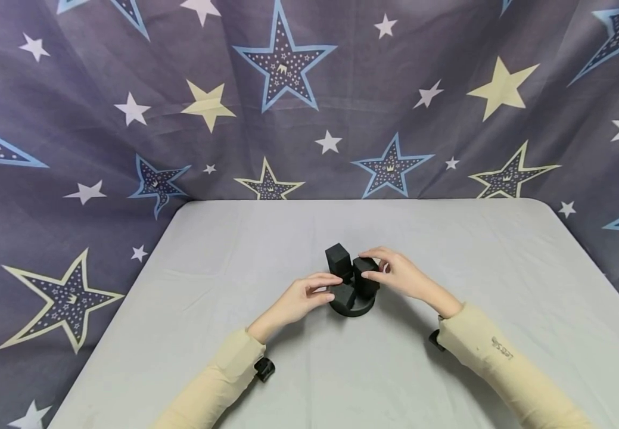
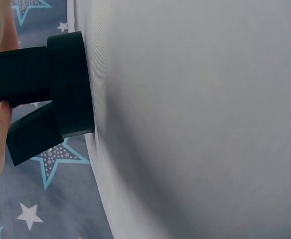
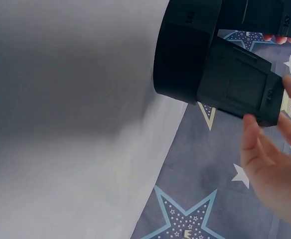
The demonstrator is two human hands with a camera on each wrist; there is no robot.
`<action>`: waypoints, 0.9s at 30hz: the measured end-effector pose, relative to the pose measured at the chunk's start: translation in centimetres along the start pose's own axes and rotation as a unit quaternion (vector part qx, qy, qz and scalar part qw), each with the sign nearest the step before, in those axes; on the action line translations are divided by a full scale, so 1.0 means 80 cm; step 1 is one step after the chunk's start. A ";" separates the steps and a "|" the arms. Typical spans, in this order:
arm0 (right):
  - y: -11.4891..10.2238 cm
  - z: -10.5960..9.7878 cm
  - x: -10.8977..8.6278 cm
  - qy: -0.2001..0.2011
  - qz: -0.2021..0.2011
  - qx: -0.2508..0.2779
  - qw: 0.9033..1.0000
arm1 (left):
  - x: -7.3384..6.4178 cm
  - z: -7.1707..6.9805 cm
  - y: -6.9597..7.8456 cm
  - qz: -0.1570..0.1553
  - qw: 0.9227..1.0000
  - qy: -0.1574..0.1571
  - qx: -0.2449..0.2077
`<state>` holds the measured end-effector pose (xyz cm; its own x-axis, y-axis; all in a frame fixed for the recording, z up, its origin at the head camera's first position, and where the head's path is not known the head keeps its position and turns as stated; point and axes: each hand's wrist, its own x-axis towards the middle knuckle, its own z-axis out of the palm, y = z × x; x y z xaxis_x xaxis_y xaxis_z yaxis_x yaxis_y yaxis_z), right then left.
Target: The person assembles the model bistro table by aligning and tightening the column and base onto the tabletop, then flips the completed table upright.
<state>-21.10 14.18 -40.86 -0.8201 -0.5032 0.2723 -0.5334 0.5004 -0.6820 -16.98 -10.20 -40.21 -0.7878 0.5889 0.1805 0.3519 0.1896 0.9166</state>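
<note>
Three black blocks stand in a low round black base [image 1: 356, 312] on the table. My left hand [image 1: 301, 298] pinches the upper end of the front block [image 1: 344, 296] between thumb and fingers. At the right, my right hand [image 1: 401, 274] holds another block [image 3: 240, 82] near its top, thumb on one side and fingertips on the other. The third block [image 1: 338, 260] stands at the back, untouched, and leans outward in the left wrist view. Recessed rectangular panels mark the faces of the blocks. The lower ends of the blocks are hidden inside the base.
A pale grey cloth covers the table [image 1: 223, 238]. Behind it and along the sides hangs a dark curtain [image 1: 298, 137] with printed stars. Small black devices sit at both wrists, such as the left wrist device [image 1: 264, 369] beside the beige sleeve [image 1: 212, 381].
</note>
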 end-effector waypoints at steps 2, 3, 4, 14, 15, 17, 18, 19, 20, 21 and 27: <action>0.001 -0.001 0.000 0.005 0.014 0.003 1.000 | 0.001 0.000 0.000 0.001 1.000 0.002 0.000; 0.002 -0.002 0.000 0.006 0.022 0.002 1.000 | 0.001 0.000 0.001 0.001 1.000 0.002 0.000; 0.003 -0.003 -0.001 0.006 0.028 0.002 1.000 | 0.002 0.000 0.001 0.001 1.000 0.003 -0.002; 0.006 -0.007 -0.010 -0.023 0.044 -0.038 0.998 | 0.001 0.001 0.000 -0.002 1.000 0.000 -0.009; 0.006 -0.008 -0.011 -0.024 0.047 -0.039 0.998 | 0.001 0.001 0.000 -0.001 1.000 0.000 -0.009; 0.006 -0.009 -0.013 -0.025 0.051 -0.037 0.998 | 0.001 0.002 0.001 0.002 1.000 -0.001 -0.004; 0.006 -0.010 -0.014 -0.026 0.049 -0.038 0.998 | 0.001 0.002 0.001 0.001 1.000 -0.001 -0.003; 0.006 -0.011 -0.016 -0.027 0.046 -0.036 0.998 | 0.001 0.002 0.001 0.001 1.000 -0.001 -0.001; 0.007 -0.012 -0.017 -0.028 0.043 -0.033 0.998 | 0.001 0.002 0.002 0.000 1.000 0.000 0.000; 0.007 -0.014 -0.018 -0.028 0.039 -0.028 0.998 | 0.001 0.002 0.002 0.000 1.000 0.001 0.001; 0.004 -0.014 -0.020 -0.017 0.019 -0.015 1.000 | 0.001 0.001 0.001 0.002 1.000 0.002 -0.001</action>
<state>-20.19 15.93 -40.75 -0.8323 -0.5070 0.2241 -0.5093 0.5399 -0.6701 -16.98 -10.05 -40.15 -0.7881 0.5871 0.1849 0.3540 0.1866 0.9164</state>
